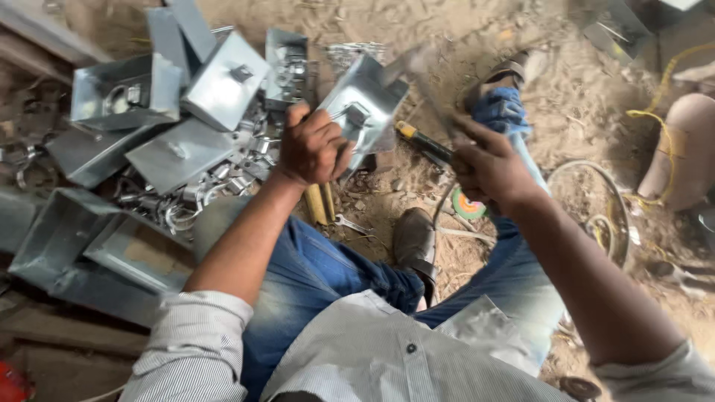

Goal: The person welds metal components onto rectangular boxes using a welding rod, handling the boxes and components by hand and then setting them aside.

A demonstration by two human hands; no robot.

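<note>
Metal box [363,104], a galvanised open tray with a small fitting at its middle, is tilted up over the sandy ground [447,45] and gripped at its lower edge by the left hand [313,145], fingers curled shut around the rim. Right hand [488,164] is closed around the handle of a hammer [424,143], yellow and black near the grip; its head is blurred above the box, so I cannot tell whether it touches the metal. Just left of the box lies a pile of similar boxes [179,149], some face up, some face down, with loose metal clips [223,182] scattered among them. Below the hands are the person's jeans [320,275] and a brown shoe [415,238], with a small spanner [350,223] on the ground beside the shoe. A yellow cable [655,104] winds across the sand well to the right
</note>
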